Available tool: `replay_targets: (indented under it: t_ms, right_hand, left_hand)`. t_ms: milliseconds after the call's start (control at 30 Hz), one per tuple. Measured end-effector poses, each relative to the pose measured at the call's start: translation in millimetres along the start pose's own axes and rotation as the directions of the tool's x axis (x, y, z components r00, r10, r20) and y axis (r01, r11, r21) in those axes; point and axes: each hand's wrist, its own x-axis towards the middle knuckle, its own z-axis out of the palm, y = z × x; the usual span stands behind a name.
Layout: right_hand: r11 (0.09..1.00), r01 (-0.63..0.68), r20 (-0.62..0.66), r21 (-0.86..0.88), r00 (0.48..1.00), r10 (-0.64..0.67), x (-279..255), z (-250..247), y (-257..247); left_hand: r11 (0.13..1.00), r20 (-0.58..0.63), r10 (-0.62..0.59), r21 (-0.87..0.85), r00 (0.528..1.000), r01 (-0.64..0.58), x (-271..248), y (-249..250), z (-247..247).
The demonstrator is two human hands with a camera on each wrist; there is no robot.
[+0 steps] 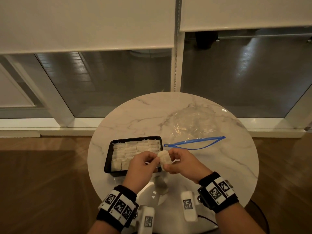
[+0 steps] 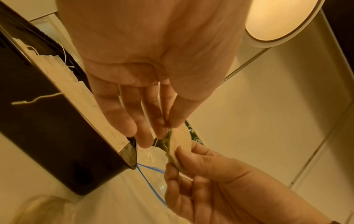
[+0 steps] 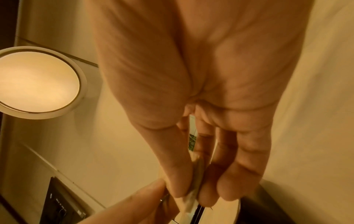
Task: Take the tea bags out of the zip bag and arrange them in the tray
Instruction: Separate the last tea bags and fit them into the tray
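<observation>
**Tea bags held between both hands over the tray's near corner**

Wrist bands (image 1: 118,206) printed with black-and-white markers lie nearest the head camera, one on each forearm. Just beyond them a small stack of tea bags (image 1: 165,159) is held between the two hands, above the table. The stack is pinched at its lower end by the thumb and fingers of the right hand (image 1: 184,163), as is seen edge-on in the right wrist view (image 3: 193,195). The upper edge of the stack is pinched between the thumb and forefinger of the left hand (image 1: 143,163); in the left wrist view (image 2: 180,145) the remaining left fingers (image 2: 122,121) are seen to hang fairly straight beside it. A thin string is seen near the pinch, though its attachment cannot be made out.

Directly under and to the left of the grip stands a black rectangular tray (image 1: 108,159), already filled with rows of pale tea bags (image 1: 128,149); loose strings trail over its far rim. Beyond the grip and to its right, a clear zip bag (image 1: 194,124) lies crumpled on the table, its blue zip strip (image 1: 194,144) gaping open towards the tray's far right corner. Whether anything remains inside cannot be told.

All of it is carried by a round marble-patterned table (image 1: 135,115). Behind it are a wooden floor (image 1: 42,166), glazed panels and lowered roller blinds (image 1: 84,22).
</observation>
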Motion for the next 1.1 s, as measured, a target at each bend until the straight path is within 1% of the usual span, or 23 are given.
replay_targets:
  t_ms: [100, 200, 267, 400, 433, 467, 500, 533, 567, 600, 633, 700, 733, 767, 833, 900, 967, 1033, 1100]
  right_hand:
    - [1.000, -0.007, 0.007, -0.014, 1.000, 0.007, -1.3, 1.4, -4.7]
    - [0.999, 0.032, -0.055, -0.027, 0.998, -0.034, -1.8, 2.6, -8.7]
    - [0.998, 0.059, -0.104, -0.035, 0.993, -0.063, -1.1, 2.4, -9.7]
    - [0.996, 0.082, -0.109, -0.035, 0.990, -0.085, -0.9, -0.4, -10.5]
    - [0.995, 0.096, -0.139, -0.020, 0.985, -0.098, -0.1, -1.0, -9.7]
    - [0.993, 0.121, -0.209, -0.009, 0.971, -0.120, 1.1, -1.4, -7.9]
    - [0.988, 0.151, -0.313, -0.017, 0.938, -0.149, 3.4, -2.4, -5.0]
    - [0.982, 0.183, -0.424, -0.045, 0.887, -0.185, 5.8, -3.8, -2.1]
    - [0.975, 0.207, -0.509, -0.082, 0.832, -0.220, 8.1, -5.7, 0.3]
    - [0.971, 0.218, -0.546, -0.103, 0.803, -0.238, 9.4, -7.6, 1.0]
    - [0.973, 0.212, -0.536, -0.094, 0.813, -0.229, 9.9, -9.0, 0.0]
    - [0.986, 0.169, -0.416, -0.005, 0.896, -0.155, 8.5, -8.2, -4.4]
    - [0.988, 0.151, -0.364, 0.042, 0.923, -0.126, 7.7, -6.1, -6.1]
    - [0.986, 0.151, -0.349, 0.069, 0.930, -0.117, 7.7, -3.7, -6.3]
    - [0.986, 0.152, -0.364, 0.075, 0.924, -0.115, 8.7, 0.9, -3.7]
    - [0.992, 0.114, -0.315, 0.054, 0.945, -0.091, 9.4, 5.6, -2.1]
    - [0.997, 0.073, -0.232, 0.015, 0.970, -0.068, 9.1, 9.7, -3.3]
    - [0.996, 0.081, -0.153, 0.027, 0.985, -0.076, 7.8, 13.4, -6.6]
    - [0.993, 0.105, -0.093, 0.056, 0.991, -0.099, 7.0, 16.5, -9.5]
  left_hand:
    - [1.000, 0.007, 0.018, 0.024, 1.000, -0.018, -0.2, -1.6, -1.7]
    - [0.994, 0.031, 0.066, 0.081, 0.997, -0.069, 1.4, -4.6, -2.1]
    - [0.992, 0.048, 0.072, 0.103, 0.996, -0.077, 2.2, -6.6, -2.2]
    - [0.991, 0.054, 0.075, 0.105, 0.996, -0.080, 1.7, -7.1, -1.5]
    - [0.992, 0.041, 0.077, 0.097, 0.996, -0.081, 1.5, -7.0, -1.5]
    - [0.993, 0.017, 0.083, 0.089, 0.996, -0.084, 1.5, -7.8, -2.0]
    - [0.992, -0.012, 0.086, 0.089, 0.996, -0.085, 2.0, -9.1, -3.0]
    - [0.992, -0.037, 0.085, 0.097, 0.996, -0.081, 2.7, -10.2, -4.4]
    - [0.991, -0.053, 0.081, 0.113, 0.995, -0.075, 3.3, -11.4, -6.2]
    - [0.989, -0.064, 0.077, 0.132, 0.995, -0.068, 3.9, -13.1, -8.0]
    - [0.987, -0.080, 0.075, 0.148, 0.994, -0.063, 4.8, -15.4, -10.2]
    - [0.987, -0.129, 0.069, 0.152, 0.989, -0.049, 7.7, -20.5, -15.1]
    - [0.990, -0.155, 0.061, 0.136, 0.986, -0.040, 8.9, -22.5, -17.6]
    - [0.993, -0.174, 0.050, 0.110, 0.984, -0.031, 9.8, -23.8, -20.1]
    - [0.999, -0.187, 0.030, 0.038, 0.982, -0.023, 10.6, -24.9, -23.8]
    - [1.000, -0.177, 0.028, -0.002, 0.984, -0.029, 10.6, -25.0, -26.2]
    - [0.999, -0.111, 0.039, -0.012, 0.993, -0.041, 9.3, -24.5, -26.4]
    - [0.997, 0.021, 0.070, -0.026, 0.997, -0.070, 7.5, -24.4, -23.8]
    - [0.993, 0.142, 0.118, -0.037, 0.983, -0.114, 5.1, -24.9, -20.7]
